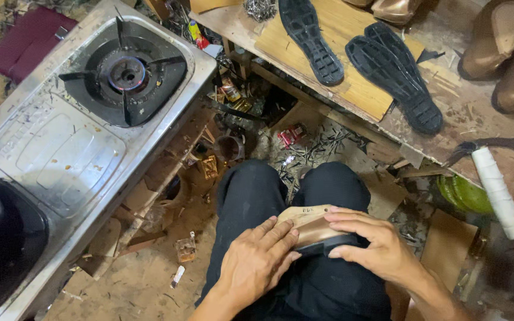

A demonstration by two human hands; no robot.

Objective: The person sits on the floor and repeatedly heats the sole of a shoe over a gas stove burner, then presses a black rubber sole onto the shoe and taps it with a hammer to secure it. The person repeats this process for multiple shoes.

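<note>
A tan shoe piece with a black edge lies on my lap, over black trousers. My left hand presses flat on its left side, fingers together. My right hand grips its right end, the thumb under the black edge and the fingers over the top. Both hands touch the piece.
A steel gas stove with a lit burner stands at my left. A wooden bench ahead carries black rubber soles, brown shoe uppers and a white roll. Scraps, cans and nails litter the floor.
</note>
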